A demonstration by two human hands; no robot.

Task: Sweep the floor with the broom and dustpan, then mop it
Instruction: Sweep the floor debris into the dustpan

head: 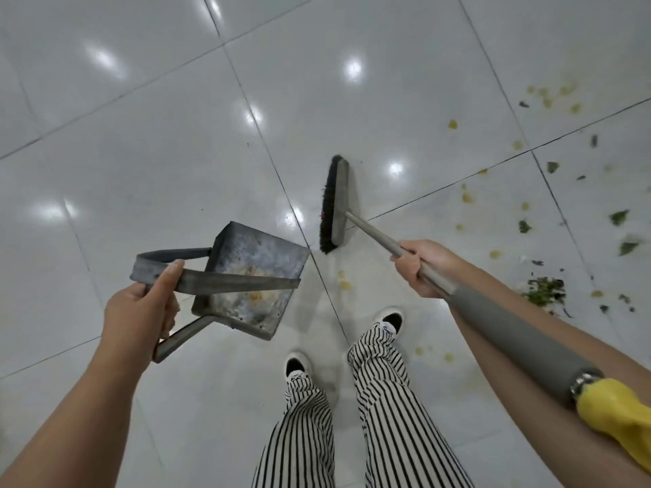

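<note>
My left hand (141, 308) grips the bent metal strap handle of a grey metal dustpan (253, 272), held above the floor with yellowish scraps in its tray. My right hand (422, 267) grips the grey pole of a broom; its black-bristled head (333, 206) rests on the white tiled floor (158, 153) just right of the dustpan. The pole's thick grey grip (510, 334) runs along my right forearm and ends in a yellow cap. Green leaf bits in a small pile (544, 292) and yellow scraps (466, 197) lie scattered on the tiles to the right.
My legs in black-and-white striped trousers and black-and-white shoes (389, 320) stand at the bottom centre. A couple of yellow crumbs (344, 280) lie just ahead of my right foot. Dark grout lines cross the glossy tiles.
</note>
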